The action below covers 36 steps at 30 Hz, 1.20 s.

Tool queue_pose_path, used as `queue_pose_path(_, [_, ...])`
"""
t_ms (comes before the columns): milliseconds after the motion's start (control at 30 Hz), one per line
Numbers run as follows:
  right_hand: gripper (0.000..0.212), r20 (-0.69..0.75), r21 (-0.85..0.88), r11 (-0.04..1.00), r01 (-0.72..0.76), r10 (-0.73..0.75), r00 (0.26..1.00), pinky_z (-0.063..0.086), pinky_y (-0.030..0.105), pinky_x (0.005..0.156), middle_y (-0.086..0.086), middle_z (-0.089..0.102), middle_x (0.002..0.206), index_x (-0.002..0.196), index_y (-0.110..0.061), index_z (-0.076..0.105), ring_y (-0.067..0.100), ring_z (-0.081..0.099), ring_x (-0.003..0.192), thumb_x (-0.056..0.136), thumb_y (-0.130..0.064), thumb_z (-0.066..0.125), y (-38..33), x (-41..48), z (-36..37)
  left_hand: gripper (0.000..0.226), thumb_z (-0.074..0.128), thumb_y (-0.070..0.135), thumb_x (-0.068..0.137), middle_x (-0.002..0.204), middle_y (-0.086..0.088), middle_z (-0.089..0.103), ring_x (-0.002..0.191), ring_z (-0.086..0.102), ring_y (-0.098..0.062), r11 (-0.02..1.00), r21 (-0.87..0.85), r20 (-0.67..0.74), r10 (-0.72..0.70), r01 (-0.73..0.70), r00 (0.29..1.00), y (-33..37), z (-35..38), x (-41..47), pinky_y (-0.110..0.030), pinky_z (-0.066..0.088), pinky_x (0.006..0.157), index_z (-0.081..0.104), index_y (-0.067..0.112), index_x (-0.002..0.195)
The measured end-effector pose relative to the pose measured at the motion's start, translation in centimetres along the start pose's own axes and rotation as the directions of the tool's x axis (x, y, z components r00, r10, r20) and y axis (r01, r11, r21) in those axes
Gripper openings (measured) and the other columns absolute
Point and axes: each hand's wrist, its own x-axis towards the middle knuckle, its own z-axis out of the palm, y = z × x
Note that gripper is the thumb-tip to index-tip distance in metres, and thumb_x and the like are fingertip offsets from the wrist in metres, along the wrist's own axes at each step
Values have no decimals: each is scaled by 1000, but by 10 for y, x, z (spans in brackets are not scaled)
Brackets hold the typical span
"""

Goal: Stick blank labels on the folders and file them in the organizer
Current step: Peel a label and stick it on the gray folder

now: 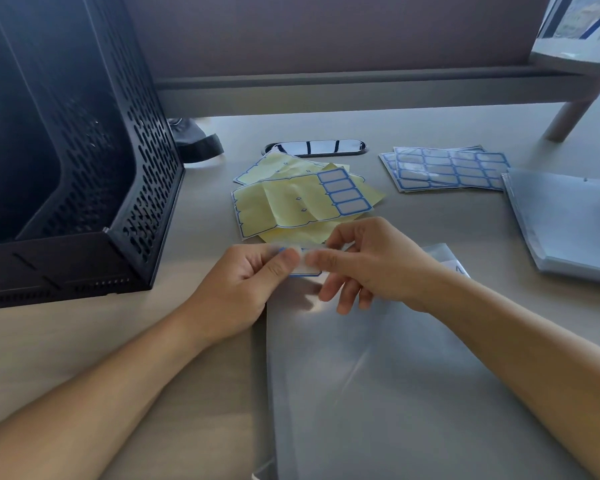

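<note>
Worktop [187, 341]: left grip [246, 282] and right grip [371, 265] each pinch one end of a blank label [305, 270]. Its long axis runs left-right, over the far-left corner of the clear folder [413, 393]. Next move, likely: straight down.

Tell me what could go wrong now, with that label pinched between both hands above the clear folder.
1. The label is pinched by the left hand and the right hand at once; it may curl and stick to the fingers or to itself.
2. It sits near the top edge of the folder, so it could land crooked or partly on the table.
3. The peeled yellow sheets lie just behind; a sticky edge might catch one.
</note>
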Motion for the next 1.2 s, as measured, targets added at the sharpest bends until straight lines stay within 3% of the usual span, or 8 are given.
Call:
queue_pose_path(200, [34,-63,14,1000,6,-5,998,39,19,37,10,71,59,76,-13,51,20,61,40,91,-40,67,1,3,3,32,44,25,97,68,16,70,67,63,5,1000,15,-21,17,-16,1000,4,6,0,-11,45,65,70,21,78])
queue_pose_path(300, [33,-43,50,999,4,-1,999,40,19,38,10,72,61,78,-13,53,20,62,42,90,-40,67,1,2,1,45,51,47,93,73,4,66,69,60,-12,997,-71,-16,-21,20,1000,4,4,0,-34,47,62,73,13,74])
queue_pose_path(367, [33,17,55,998,-4,4,1000,44,21,41,11,73,65,84,-12,55,19,64,46,87,-41,69,0,1,1,60,55,57,93,86,-8,67,76,60,-28,999,30,-8,-13,13,1000,1,1,-1,-58,48,76,72,0,92])
queue_pose_path(467, [37,12,19,1000,2,-2,1000,44,22,41,10,73,65,87,-10,54,20,64,46,83,-40,74,2,1,0,31,51,28,99,112,-12,73,104,69,-31,999,50,22,16,-17,1000,-2,1,-1,-47,52,92,72,12,116])
queue_pose_path(633, [38,-73,-17,998,58,-59,996,41,22,39,9,71,58,77,-13,50,22,61,41,81,-39,77,2,2,5,27,48,13,102,97,-15,76,88,75,-26,999,38,-9,20,-19,1000,-4,5,-1,-37,60,75,67,3,118])
queue_pose_path(800, [29,7,-24,996,80,-80,997,49,24,44,7,70,57,85,-11,55,18,66,46,86,-33,73,4,2,-2,27,45,13,102,87,-12,77,84,75,-25,1000,-14,-8,-12,12,1000,0,7,0,-31,59,71,70,7,111])
queue_pose_path(1000, [38,-122,-15,994,111,-112,986,45,23,41,9,68,53,74,-10,52,22,62,41,78,-33,82,10,5,2,29,50,28,99,95,-9,77,90,74,-25,1000,-5,-38,-3,2,999,-2,9,3,-38,60,80,71,12,111])
queue_pose_path(1200, [25,-202,-64,984,167,-177,963,53,30,46,5,70,61,97,-19,62,20,67,47,83,-33,77,6,5,1,24,50,17,101,77,1,77,68,73,-10,988,152,-206,37,-5,978,2,14,0,-16,53,65,73,17,96])
